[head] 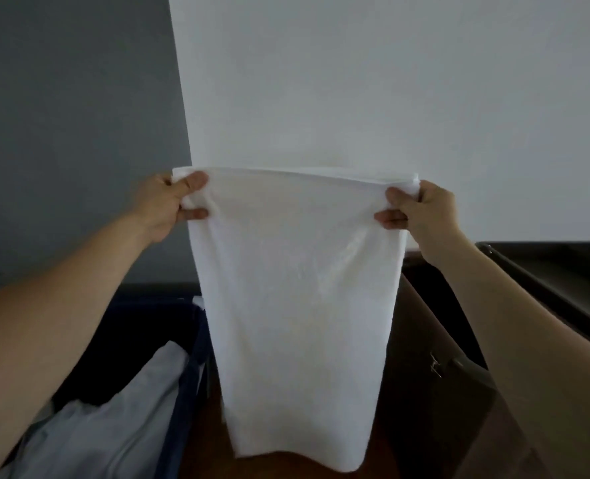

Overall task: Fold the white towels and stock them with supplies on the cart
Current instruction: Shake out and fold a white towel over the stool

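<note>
A white towel [297,305] hangs straight down in front of me, held up by its top edge and spread flat. My left hand [169,205] pinches the top left corner between thumb and fingers. My right hand [421,209] pinches the top right corner the same way. The towel's lower edge hangs free above a brown floor. The brown cart [542,271] stands to the right, its dark top tray at the level of my right forearm.
A dark blue laundry bin [189,368] with pale linen [106,423] inside sits at the lower left. A grey wall on the left meets a white wall behind the towel. A metal latch [435,366] shows on the cart's side.
</note>
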Motion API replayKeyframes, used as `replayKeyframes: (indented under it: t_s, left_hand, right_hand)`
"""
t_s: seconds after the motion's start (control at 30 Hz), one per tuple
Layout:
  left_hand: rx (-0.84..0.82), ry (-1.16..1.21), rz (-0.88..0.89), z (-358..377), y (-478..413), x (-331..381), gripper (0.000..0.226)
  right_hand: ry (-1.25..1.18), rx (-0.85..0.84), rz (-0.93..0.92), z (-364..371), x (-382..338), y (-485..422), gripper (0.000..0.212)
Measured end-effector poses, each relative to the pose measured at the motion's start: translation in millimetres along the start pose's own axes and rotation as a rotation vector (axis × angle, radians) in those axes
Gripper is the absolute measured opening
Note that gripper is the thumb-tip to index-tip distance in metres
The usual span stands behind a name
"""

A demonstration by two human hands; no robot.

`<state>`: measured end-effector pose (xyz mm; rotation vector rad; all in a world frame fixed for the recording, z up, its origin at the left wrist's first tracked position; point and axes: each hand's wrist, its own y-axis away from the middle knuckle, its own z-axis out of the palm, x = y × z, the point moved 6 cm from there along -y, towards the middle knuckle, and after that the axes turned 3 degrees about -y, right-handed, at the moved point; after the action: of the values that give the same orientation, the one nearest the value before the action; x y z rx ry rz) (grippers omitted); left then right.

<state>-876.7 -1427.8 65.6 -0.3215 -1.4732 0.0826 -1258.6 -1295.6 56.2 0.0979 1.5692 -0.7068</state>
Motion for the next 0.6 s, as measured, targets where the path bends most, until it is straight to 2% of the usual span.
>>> replayKeyframes:
  t_s: [0.07, 0.2, 0.4, 0.6]
  left_hand:
    - [0.068, -0.027, 0.036, 5.5, -8.5, 2.8, 0.010]
    - [0.115, -0.055, 0.110, 11.2, -13.3, 9.3, 0.020]
    - [0.035, -0.107, 0.121, 3.8, 25.1, 0.5, 0.011]
    - [-0.034, -0.036, 0.034, -19.4, 109.2, -41.4, 0.014]
  right_hand:
    - [-0.035, -0.022, -0.021, 1.6, -4.0, -8.8, 0.005]
    - [-0.063, -0.032, -0.036, -2.1, -6.0, -16.8, 0.005]
    - [-0.001, -0.040, -0.055, -19.6, 5.0, 21.6, 0.007]
    - [0.099, -0.077, -0.010, -39.9, 31.0, 103.5, 0.007]
